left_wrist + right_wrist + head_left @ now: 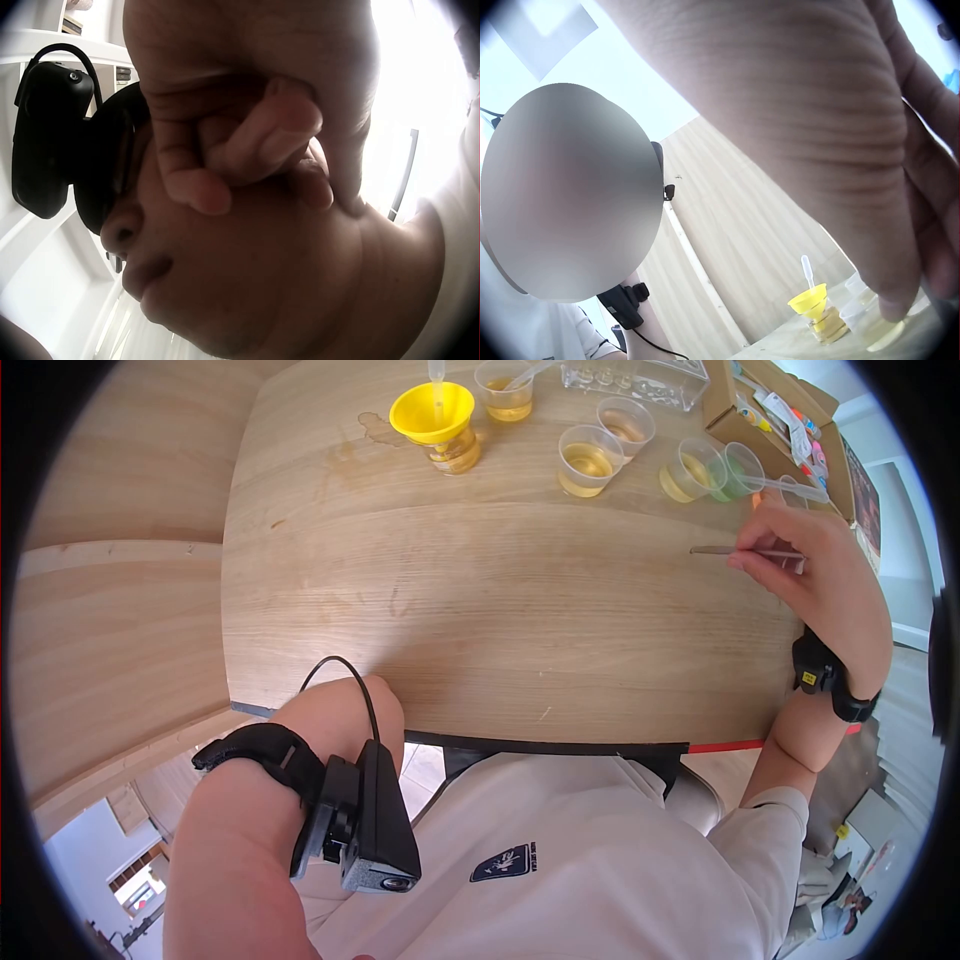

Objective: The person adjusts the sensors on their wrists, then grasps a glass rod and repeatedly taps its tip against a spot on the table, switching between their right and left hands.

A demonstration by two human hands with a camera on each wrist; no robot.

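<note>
Over at the right of the wooden table (520, 630), a slim rod-like tool (712, 550) is being pinched between thumb and fingertips by the right hand (830, 565), its tip pointed left; whether the wood is touched cannot be told. By the face, the left hand (240, 97) is held with fingers loosely curled, nothing seen in them.

Just beyond the knuckles, trouble could be brewed: a green-tinted cup (741, 472) might be tipped by a backward nudge, and the pipette (785, 488) lying across there could be flicked off its perch. The yellow funnel (425, 430), top-heavy on its amber-filled container (458, 458), could be toppled if knocked.

Now the count: one tool, one funnel, one container beneath it, three pipettes, five plastic cups plus apparently a sixth partly hidden by the hand. Farther out, one clear tray (640, 382) and one cardboard box (722, 402) are spotted.
</note>
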